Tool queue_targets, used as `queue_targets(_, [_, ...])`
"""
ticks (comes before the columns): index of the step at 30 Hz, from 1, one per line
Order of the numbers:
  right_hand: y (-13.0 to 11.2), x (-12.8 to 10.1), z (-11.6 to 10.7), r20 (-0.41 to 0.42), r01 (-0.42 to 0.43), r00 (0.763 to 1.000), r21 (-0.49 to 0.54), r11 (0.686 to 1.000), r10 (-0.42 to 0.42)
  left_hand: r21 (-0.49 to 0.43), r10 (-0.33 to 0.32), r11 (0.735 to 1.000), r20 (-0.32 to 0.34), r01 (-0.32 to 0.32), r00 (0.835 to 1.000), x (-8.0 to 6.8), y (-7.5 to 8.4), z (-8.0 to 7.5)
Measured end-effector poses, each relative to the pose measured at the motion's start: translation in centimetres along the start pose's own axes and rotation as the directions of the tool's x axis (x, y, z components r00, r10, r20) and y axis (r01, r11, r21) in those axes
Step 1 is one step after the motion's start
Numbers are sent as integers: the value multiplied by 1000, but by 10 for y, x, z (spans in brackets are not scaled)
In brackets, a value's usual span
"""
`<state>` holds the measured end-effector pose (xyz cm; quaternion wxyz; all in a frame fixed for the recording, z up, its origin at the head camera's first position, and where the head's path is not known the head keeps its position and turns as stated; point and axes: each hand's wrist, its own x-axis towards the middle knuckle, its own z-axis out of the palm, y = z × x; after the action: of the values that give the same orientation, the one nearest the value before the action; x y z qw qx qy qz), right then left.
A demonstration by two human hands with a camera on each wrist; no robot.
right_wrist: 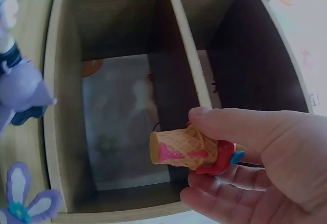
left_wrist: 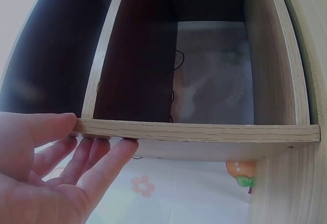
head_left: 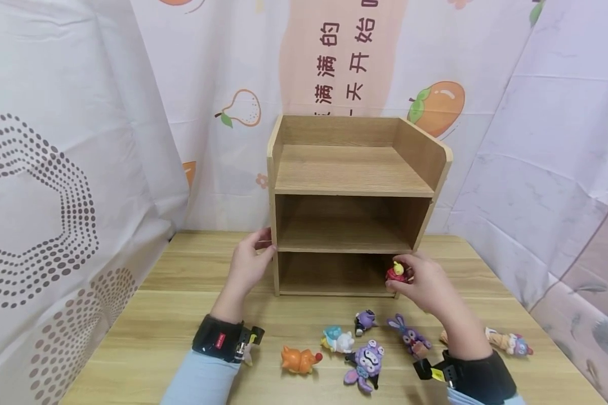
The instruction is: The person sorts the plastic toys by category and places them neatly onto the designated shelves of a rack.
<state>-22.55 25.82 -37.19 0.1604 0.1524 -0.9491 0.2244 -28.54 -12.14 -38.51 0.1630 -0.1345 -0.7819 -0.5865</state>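
Note:
A small wooden shelf [head_left: 342,245] stands on the table. My left hand [head_left: 250,256] holds its left side panel, the thumb at the front edge and the fingertips against the outer face, as the left wrist view shows. In my right hand [head_left: 428,284], thumb and fingers pinch an ice-cream-cone figurine [right_wrist: 186,147] with a red and yellow top. That figurine is at the right end of the lower compartment's opening; in the right wrist view its waffle cone points left, lying sideways before the compartment.
On the table [head_left: 182,337] in front lie an orange fox-like figurine [head_left: 299,360], a blue-and-white figurine [head_left: 338,340], a small purple figurine [head_left: 365,322], a larger purple figurine [head_left: 367,363] and a rabbit figurine [head_left: 410,336]. Another cone figurine [head_left: 509,342] lies right. Printed curtains [head_left: 223,169] hang behind.

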Motion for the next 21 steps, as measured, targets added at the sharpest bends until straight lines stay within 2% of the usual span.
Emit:
queue_targets(7, [-5,3,-3,-33,45,998,10,999,-45,3,1,1000,-4,-1,1000,0,0,0])
queue_targets(13, [-20,8,-15,-145,108,984,37,993,-102,2,1,1000,-2,-1,1000,0,-1,-1])
queue_targets(16, [-27,11,-22,-248,161,958,44,986,-146,3,-3,1000,3,3,1000,0,0,-1])
queue_targets(21, [-35,21,-33,-411,252,886,35,967,-216,6,-13,1000,1,13,1000,0,1,0])
